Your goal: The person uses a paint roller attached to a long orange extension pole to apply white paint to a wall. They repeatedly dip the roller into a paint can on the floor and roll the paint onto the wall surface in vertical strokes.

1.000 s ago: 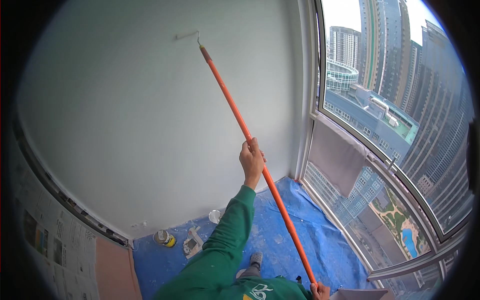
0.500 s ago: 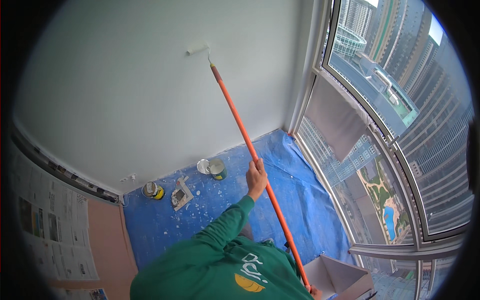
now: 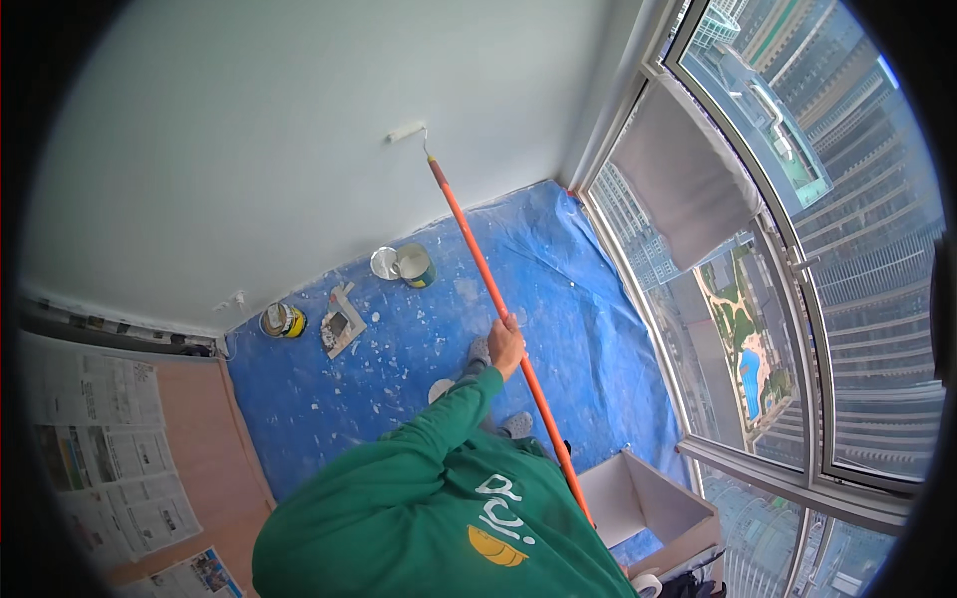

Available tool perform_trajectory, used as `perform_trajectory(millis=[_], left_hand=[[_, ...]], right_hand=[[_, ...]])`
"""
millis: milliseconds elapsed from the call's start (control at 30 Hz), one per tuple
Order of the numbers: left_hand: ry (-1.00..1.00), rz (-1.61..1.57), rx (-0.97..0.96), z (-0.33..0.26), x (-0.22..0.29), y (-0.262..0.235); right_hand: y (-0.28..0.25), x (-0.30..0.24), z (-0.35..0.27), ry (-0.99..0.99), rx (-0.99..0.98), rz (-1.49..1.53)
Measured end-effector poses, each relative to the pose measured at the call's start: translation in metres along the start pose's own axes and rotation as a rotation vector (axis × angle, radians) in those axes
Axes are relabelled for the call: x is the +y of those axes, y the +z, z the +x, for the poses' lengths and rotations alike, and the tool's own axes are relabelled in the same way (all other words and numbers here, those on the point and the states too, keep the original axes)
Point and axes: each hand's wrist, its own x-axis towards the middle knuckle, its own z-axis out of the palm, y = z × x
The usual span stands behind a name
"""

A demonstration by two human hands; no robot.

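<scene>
My left hand point(image 3: 506, 346) is wrapped around a long orange extension pole point(image 3: 471, 239) about midway along it. A paint roller point(image 3: 406, 132) with a pale sleeve is fixed to the far end of the pole and lies against the pale grey-green wall point(image 3: 249, 149). The pole's near end passes behind my green sweatshirt, and my right hand is hidden there. An open paint can point(image 3: 417, 280) with pale paint stands on the floor beyond my left hand, with a round lid point(image 3: 384, 263) beside it.
Blue sheeting point(image 3: 289, 429) covers the floor. A yellow-and-black can point(image 3: 292, 322) and a paint-spotted flat piece point(image 3: 349, 344) lie at left. An open box point(image 3: 688, 498) stands near right, below tall windows point(image 3: 797, 299). Newspaper point(image 3: 110, 468) covers a surface at left.
The view has tilted down, bringing my feet and more of the box into sight. The roller sits lower on the wall, nearer the floor. My left hand keeps its grip; my right hand has gone from sight.
</scene>
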Motion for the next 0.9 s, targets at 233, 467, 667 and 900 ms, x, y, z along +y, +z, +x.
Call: perform_trajectory(millis=[233,467,667,900], left_hand=[[-0.111,0.133,0.011,0.057,-0.015,0.007],[-0.294,0.155,-0.091,0.132,-0.033,0.009],[-0.521,0.046,-0.129,0.217,-0.062,0.021],[-0.6,0.036,-0.188,0.28,-0.122,0.032]], right_hand=[[-0.012,-0.027,0.014,0.046,-0.027,-0.096],[-0.074,-0.117,0.041,0.078,-0.115,-0.111],[-0.135,-0.246,0.069,0.128,-0.154,-0.011],[-0.157,-0.31,0.102,0.197,-0.164,-0.124]])
